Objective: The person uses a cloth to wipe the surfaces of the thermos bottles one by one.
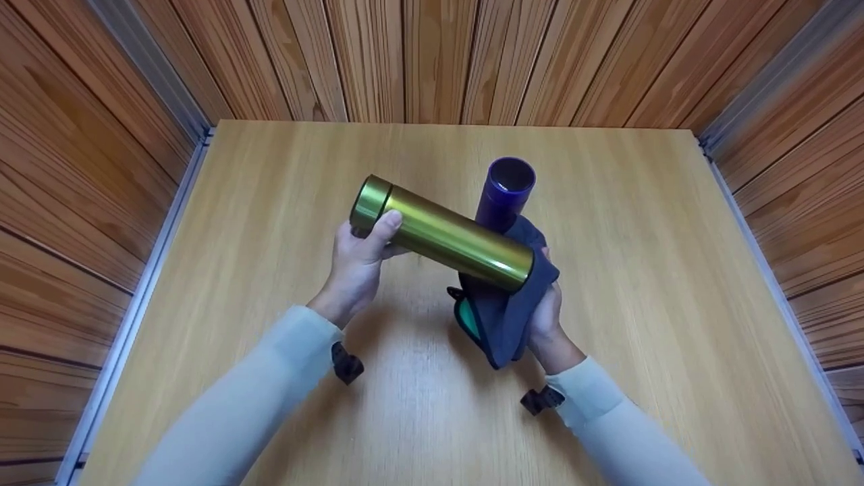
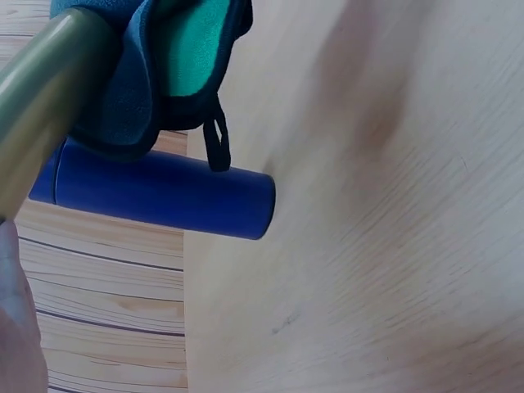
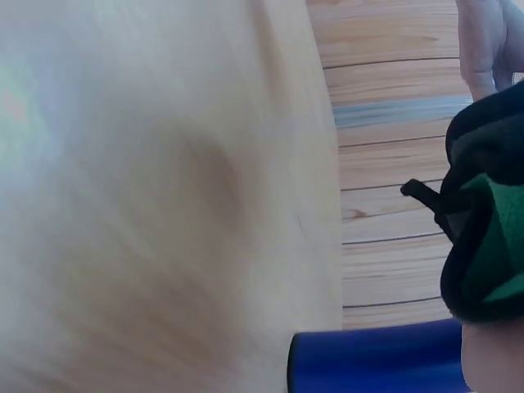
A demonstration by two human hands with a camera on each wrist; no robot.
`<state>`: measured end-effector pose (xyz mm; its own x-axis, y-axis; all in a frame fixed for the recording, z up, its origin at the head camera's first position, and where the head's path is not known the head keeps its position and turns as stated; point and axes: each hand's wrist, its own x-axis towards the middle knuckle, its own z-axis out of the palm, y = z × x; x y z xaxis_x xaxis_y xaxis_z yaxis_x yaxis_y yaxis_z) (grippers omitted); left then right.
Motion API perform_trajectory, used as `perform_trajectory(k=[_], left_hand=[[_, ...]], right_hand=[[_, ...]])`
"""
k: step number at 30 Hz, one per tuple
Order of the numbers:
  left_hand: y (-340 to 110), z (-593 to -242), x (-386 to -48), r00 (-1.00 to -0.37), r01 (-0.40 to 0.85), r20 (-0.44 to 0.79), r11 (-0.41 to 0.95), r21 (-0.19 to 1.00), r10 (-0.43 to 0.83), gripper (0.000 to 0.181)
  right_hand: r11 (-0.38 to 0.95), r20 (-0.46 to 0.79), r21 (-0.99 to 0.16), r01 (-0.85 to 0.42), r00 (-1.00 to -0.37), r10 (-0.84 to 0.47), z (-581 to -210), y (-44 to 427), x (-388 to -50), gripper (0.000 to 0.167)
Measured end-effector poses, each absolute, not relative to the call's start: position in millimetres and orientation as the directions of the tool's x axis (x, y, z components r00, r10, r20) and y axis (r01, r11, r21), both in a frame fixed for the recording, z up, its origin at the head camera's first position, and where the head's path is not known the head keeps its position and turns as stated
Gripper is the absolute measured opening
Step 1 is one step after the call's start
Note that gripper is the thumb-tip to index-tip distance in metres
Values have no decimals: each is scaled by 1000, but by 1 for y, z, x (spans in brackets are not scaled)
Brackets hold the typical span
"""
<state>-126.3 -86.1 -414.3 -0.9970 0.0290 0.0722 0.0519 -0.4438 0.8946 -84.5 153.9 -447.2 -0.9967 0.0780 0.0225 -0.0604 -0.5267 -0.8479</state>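
Wood-plank walls [image 1: 439, 61] enclose a light wooden tabletop [image 1: 648, 236] on the far side and both flanks. Within this workspace, a blue bottle [image 1: 498, 202] stands upright on the tabletop beyond the hands, obstructing the zone behind the cloth [image 1: 506, 310]. In the head view, the cloth overlaps its lower part; whether they touch cannot be determined. Exterior finish: plain metallic on the green bottle [image 1: 459, 237], plain blue on the upright unit.

The green bottle is raised above the tabletop, tilted, with its capped end toward the left and its base against the cloth. The left hand [image 1: 356, 263] grips it just below the cap, thumb uppermost. The right hand [image 1: 547, 312] holds the dark blue, green-lined cloth around the base end; its fingers are partly hidden. A black loop [image 2: 217, 141] projects from the cloth's edge.

Lateral clearance: tabletop surface extends outward from both forearms to metal rails [image 1: 128, 317] along the side edges.
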Motion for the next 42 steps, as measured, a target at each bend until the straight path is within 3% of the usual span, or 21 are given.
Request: perform_trajectory(k=[4, 11, 14, 18, 21, 24, 29, 35, 38, 42], left_hand=[[-86, -415, -126, -998, 55, 68, -435, 899, 12, 29], [-86, -416, -125, -993, 106, 117, -446, 889, -4, 22], [-87, -416, -125, -990, 125, 139, -442, 888, -1, 20], [-90, -416, -125, -988, 133, 152, -393, 910, 17, 25], [-93, -416, -125, -985, 142, 167, -336, 931, 44, 28], [-96, -415, -125, -982, 146, 175, -314, 938, 67, 28], [-99, -413, -126, -983, 124, 163, -348, 929, 88, 27], [-100, -414, -125, -983, 102, 153, -394, 913, 99, 29], [-100, -414, -125, -983, 96, 150, -403, 910, 105, 31], [-98, -413, -125, -983, 94, 150, -413, 906, 106, 30]], right_hand=[[-532, -38, -845, -47, -988, 148, -449, 147, -83, 40], [-477, -83, -878, -37, -970, 228, -452, 139, -78, 46], [-361, -16, -928, -93, -958, 287, -453, 138, -75, 47], [-81, 135, -981, -174, -926, 353, -453, 139, -72, 47], [81, 277, -961, -265, -899, 338, -455, 140, -72, 40], [157, 423, -906, -393, -862, 278, -457, 144, -76, 32], [88, 536, -844, -529, -830, 154, -457, 154, -85, 34], [-72, 526, -844, -532, -846, 83, -454, 161, -94, 43], [-177, 451, -873, -454, -891, 60, -451, 159, -94, 52], [-363, 234, -906, -217, -972, -1, -445, 155, -88, 60]])
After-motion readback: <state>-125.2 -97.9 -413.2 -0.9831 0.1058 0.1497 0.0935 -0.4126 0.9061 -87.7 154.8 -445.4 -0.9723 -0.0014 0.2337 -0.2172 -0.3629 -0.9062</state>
